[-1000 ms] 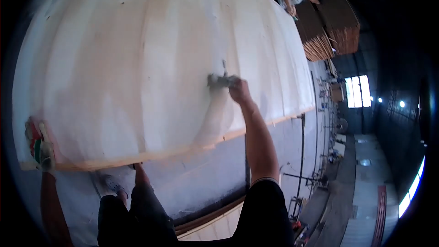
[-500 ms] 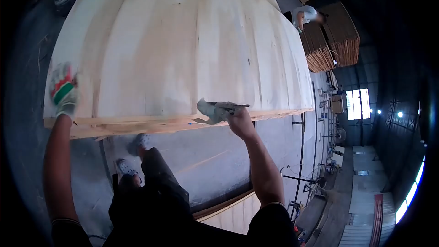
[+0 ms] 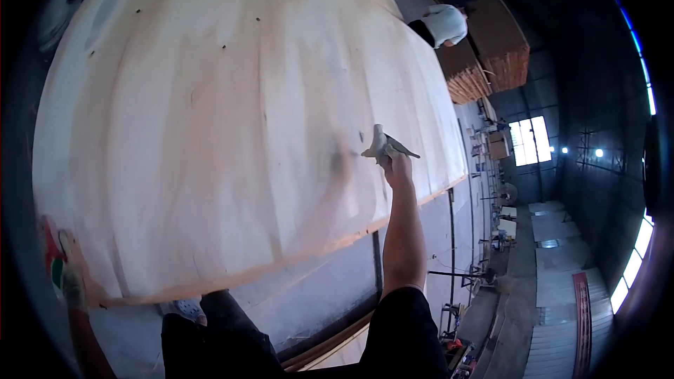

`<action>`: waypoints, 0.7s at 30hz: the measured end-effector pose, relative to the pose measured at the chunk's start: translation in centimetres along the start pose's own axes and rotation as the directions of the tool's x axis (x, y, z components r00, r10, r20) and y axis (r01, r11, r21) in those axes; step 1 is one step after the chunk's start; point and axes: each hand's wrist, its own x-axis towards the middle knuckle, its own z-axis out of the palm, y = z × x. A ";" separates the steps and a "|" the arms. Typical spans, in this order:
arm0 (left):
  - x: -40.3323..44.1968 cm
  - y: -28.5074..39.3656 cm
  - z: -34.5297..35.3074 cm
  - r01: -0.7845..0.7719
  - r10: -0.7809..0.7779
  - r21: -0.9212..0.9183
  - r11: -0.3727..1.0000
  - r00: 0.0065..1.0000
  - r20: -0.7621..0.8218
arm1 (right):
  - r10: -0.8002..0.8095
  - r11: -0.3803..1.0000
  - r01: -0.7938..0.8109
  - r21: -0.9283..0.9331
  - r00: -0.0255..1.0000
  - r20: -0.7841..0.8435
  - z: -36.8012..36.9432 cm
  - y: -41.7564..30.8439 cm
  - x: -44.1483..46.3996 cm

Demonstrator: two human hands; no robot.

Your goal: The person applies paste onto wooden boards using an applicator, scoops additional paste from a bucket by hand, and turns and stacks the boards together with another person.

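A large pale wooden sheet (image 3: 189, 133) with lengthwise seams and small dark knots spreads in front of me. My left hand (image 3: 62, 267), in a pale glove with red and green patches, rests at the sheet's near left corner, fingers stretched forward; part of it fades into the dark edge of the view. Over the right part of the sheet, my right hand (image 3: 387, 151) wears a greyish glove and is closed on a thin dark scraper-like tool (image 3: 406, 148), its tip pointing right. Whether this hand touches the surface, I cannot tell.
A person in a white top (image 3: 446, 24) stands beyond the sheet's far right side, near stacked brown boards (image 3: 502, 49). Below the near edge are my legs and a shoe (image 3: 188, 307) on the grey floor. Machinery and a bright window (image 3: 531, 142) lie farther right.
My right hand has moved from the near edge inward over the sheet, still with the tool. My left hand sits lower left in view. The view has shifted, and the other person has turned.
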 end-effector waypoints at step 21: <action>3.1 -8.7 1.5 -0.143 0.136 0.057 0.988 0.986 0.098 | 0.029 0.967 0.085 -0.239 0.899 0.437 9.7 2.1 -26.5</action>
